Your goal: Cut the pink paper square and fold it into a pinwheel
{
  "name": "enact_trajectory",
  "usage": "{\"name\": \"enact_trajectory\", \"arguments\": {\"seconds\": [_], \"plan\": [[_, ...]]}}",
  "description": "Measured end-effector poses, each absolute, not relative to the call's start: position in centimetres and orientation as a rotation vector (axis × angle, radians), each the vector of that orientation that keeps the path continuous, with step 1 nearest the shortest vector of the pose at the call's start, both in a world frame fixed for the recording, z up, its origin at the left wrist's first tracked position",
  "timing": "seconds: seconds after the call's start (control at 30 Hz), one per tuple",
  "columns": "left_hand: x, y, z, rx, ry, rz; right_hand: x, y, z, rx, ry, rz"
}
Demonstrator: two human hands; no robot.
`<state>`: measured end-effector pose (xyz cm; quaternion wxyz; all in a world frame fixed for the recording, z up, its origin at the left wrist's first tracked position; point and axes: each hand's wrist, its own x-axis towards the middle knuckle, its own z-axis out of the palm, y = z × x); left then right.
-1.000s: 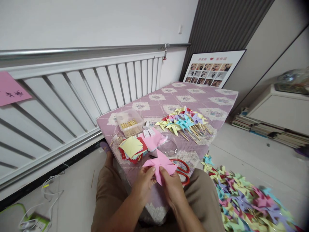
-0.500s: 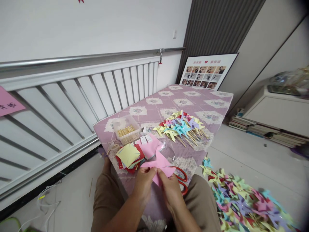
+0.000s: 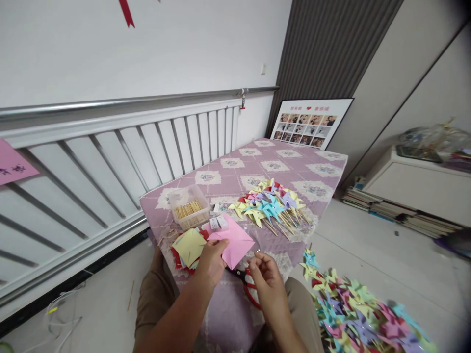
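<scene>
My left hand (image 3: 213, 261) pinches the near-left edge of a pink paper square (image 3: 238, 243) with cuts running in from its corners. The square spreads fairly flat, and two small white boxes (image 3: 219, 223) sit by its far edge. My right hand (image 3: 269, 275) is held to the right of the paper, with thumb and fingers curled together; what they hold, if anything, is too small to tell. Below it lie red-handled scissors (image 3: 251, 292), partly covered by that hand. Beside my left hand rests a stack of cut paper squares (image 3: 189, 246), yellow on top.
A clear plastic box (image 3: 201, 215) of short wooden sticks stands at the table's left. Finished paper pinwheels (image 3: 271, 208) on sticks lie mid-table. More pinwheels (image 3: 362, 311) are heaped on the right-hand floor. A radiator (image 3: 147, 152) runs along the left side.
Both hands were on the pink paper, its corners folded pinwheel-fashion. Now the paper lies flatter in my left hand, while my right hand has let go and moved right. The view has tilted up.
</scene>
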<state>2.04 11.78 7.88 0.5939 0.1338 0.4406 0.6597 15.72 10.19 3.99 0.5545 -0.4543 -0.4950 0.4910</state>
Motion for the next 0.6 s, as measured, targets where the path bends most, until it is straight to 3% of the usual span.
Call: {"name": "enact_trajectory", "arguments": {"seconds": [0.27, 0.6], "plan": [[3.4, 12.4, 8.9, 0.328, 0.889, 1.498, 17.3, 10.6, 5.4, -0.943, -1.908, 0.714], [3.7, 11.4, 8.7, 0.332, 0.841, 1.487, 17.1, 11.7, 6.3, -0.998, -1.919, 0.642]]}}
